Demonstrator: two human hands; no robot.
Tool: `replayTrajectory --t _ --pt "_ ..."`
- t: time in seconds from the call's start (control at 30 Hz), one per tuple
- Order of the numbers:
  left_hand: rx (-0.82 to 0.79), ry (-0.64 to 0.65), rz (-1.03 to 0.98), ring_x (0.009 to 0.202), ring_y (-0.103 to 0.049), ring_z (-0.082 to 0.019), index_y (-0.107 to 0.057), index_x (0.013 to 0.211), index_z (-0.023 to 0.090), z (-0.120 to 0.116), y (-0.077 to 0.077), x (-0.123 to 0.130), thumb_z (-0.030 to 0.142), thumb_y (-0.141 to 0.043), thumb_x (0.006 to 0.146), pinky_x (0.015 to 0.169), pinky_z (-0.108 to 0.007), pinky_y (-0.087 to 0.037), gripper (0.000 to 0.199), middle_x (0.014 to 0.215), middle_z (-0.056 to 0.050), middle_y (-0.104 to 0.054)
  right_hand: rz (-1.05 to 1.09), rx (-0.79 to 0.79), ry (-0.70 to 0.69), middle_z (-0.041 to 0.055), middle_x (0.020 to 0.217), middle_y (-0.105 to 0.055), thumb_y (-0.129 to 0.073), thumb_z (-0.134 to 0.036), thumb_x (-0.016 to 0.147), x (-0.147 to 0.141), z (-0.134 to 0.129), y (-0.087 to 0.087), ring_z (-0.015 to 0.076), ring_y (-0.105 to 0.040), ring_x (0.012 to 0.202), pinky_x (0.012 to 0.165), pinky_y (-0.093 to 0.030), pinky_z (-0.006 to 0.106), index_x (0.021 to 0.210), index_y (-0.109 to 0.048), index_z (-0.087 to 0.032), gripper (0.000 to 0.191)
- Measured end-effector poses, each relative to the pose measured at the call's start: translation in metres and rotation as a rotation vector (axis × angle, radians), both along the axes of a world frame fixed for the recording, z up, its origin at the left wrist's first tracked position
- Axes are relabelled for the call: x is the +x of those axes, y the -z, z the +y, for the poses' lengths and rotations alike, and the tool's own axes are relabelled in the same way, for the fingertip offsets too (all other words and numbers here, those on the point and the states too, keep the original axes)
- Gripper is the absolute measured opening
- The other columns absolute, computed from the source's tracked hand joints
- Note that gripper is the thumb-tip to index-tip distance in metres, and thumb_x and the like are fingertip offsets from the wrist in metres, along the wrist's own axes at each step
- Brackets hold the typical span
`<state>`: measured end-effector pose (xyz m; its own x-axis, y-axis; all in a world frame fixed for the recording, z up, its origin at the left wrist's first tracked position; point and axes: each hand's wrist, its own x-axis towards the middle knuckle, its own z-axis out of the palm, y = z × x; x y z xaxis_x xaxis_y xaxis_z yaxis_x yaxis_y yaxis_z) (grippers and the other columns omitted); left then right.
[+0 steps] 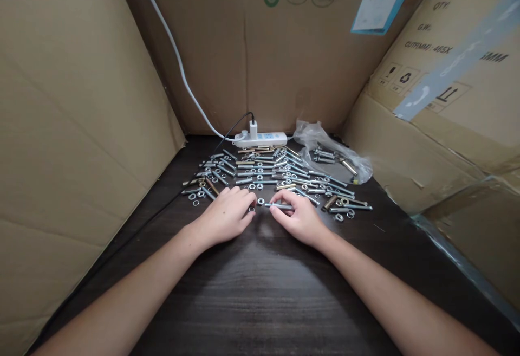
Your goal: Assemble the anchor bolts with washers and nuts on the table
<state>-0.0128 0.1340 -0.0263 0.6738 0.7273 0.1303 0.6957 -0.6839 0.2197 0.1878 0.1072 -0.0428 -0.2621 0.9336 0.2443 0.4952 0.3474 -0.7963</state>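
Note:
My right hand (298,218) is closed in a pinch around a slim silver bolt (279,206), whose thin end points left. Just off that end a hex nut (260,201) lies on the dark table. My left hand (229,215) is curled with its palm down. A thin ring washer (252,209) shows between its thumb and forefinger; whether they grip it or something else beneath I cannot tell. Beyond both hands, bolts, metal sleeves (244,181), nuts and washers lie in several rows across the table (260,291).
A white power strip (266,139) with a plug and cables stands behind the rows. At the back right, a clear plastic bag (361,166) has more bolts by it. Cardboard walls (211,47) rise on three sides. A black cable (150,220) crosses the left.

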Motion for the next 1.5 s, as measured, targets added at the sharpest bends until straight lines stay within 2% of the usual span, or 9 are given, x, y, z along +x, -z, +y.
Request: replayTrajectory --t 0.4,0.53,0.73,1.0,1.3,1.5 --pt "-0.031 -0.02 -0.029 0.075 -0.056 -0.016 -0.057 0.082 0.018 0.004 0.002 -0.001 0.022 -0.048 0.085 0.071 -0.03 -0.039 0.011 0.08 -0.001 -0.06 -0.009 -0.005 0.0 -0.0029 0.064 -0.055 -0.053 -0.028 0.08 -0.001 0.0 0.0 0.0104 -0.047 0.052 0.051 -0.038 0.022 0.083 -0.058 -0.019 0.01" --pt "0.01 -0.011 -0.095 0.08 -0.056 -0.016 -0.057 0.085 0.018 0.001 -0.002 0.004 0.022 -0.043 0.089 0.072 -0.03 -0.039 0.015 0.086 -0.002 -0.061 0.014 -0.021 -0.015 -0.0018 0.069 -0.057 -0.053 -0.026 0.08 -0.002 0.0 -0.001 0.0109 -0.05 0.057 0.055 -0.041 0.022 0.083 -0.058 -0.018 0.01" --pt "0.049 0.021 -0.21 0.084 -0.055 -0.017 -0.055 0.088 0.019 -0.007 -0.011 0.008 0.023 -0.041 0.092 0.075 -0.031 -0.038 0.015 0.089 -0.001 -0.061 0.009 -0.015 -0.013 -0.0028 0.067 -0.055 -0.053 -0.026 0.08 -0.002 -0.001 -0.002 0.01 -0.047 0.054 0.052 -0.038 0.022 0.083 -0.057 -0.018 0.009" --pt "0.052 0.038 -0.236 0.084 -0.055 -0.016 -0.054 0.09 0.019 -0.006 -0.011 0.008 0.022 -0.04 0.093 0.077 -0.032 -0.038 0.015 0.09 -0.001 -0.062 0.045 0.012 0.003 -0.003 0.063 -0.052 -0.054 -0.026 0.08 -0.004 -0.003 -0.002 0.0102 -0.045 0.052 0.05 -0.036 0.022 0.085 -0.057 -0.018 0.01" --pt "-0.044 0.012 -0.329 0.084 -0.055 -0.016 -0.056 0.094 0.02 -0.008 -0.008 0.009 0.025 -0.041 0.092 0.078 -0.031 -0.04 0.016 0.091 0.0 -0.062 0.087 0.043 0.025 -0.0019 0.068 -0.052 -0.053 -0.028 0.082 -0.005 -0.004 0.0 0.01 -0.041 0.052 0.049 -0.034 0.022 0.089 -0.056 -0.018 0.012" --pt "-0.102 0.05 -0.342 0.084 -0.055 -0.015 -0.054 0.098 0.021 -0.009 -0.009 0.01 0.022 -0.038 0.093 0.076 -0.028 -0.042 0.017 0.092 0.0 -0.062 0.111 0.04 0.027 -0.0012 0.069 -0.052 -0.053 -0.028 0.082 -0.004 -0.004 0.0 0.0103 -0.041 0.053 0.05 -0.034 0.023 0.09 -0.056 -0.018 0.013"
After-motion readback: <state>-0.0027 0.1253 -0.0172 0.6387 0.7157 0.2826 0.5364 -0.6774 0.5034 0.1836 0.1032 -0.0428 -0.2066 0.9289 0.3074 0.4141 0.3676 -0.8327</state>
